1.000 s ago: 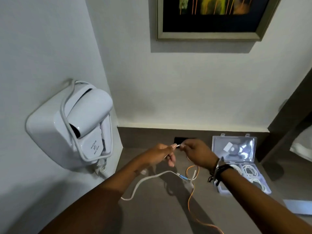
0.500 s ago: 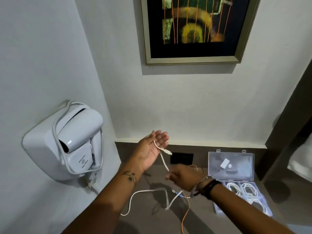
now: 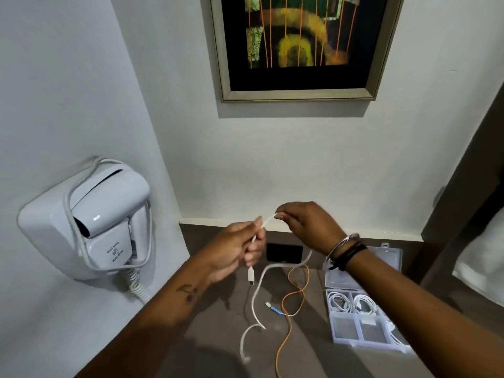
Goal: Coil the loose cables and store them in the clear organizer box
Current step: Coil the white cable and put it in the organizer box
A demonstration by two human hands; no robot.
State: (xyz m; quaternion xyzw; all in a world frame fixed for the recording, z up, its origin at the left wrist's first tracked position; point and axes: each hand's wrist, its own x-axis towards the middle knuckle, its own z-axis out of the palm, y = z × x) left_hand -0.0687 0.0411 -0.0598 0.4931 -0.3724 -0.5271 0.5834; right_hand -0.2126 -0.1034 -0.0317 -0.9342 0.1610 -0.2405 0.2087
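Cable stretched between two hands

Counter (image 3: 218, 336) carries the open clear box (image 3: 362, 315) at right, coiled cables in its compartments. Left hand (image 3: 234, 249) and right hand (image 3: 305, 225) each pinch the white cable (image 3: 257, 293), its plug hanging below the left fist.

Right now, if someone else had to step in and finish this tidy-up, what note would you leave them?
Left hand: shut on the white cable, plug end hanging below the fist.
Right hand: pinching the same cable a little further along; the rest trails down onto the counter.
Orange cable: loose on the counter, uncoiled.
Clear organizer box: open at right, lid up; several compartments already hold coiled white cables, at least two look empty.
Left: coil the white cable, store it, then the orange one.
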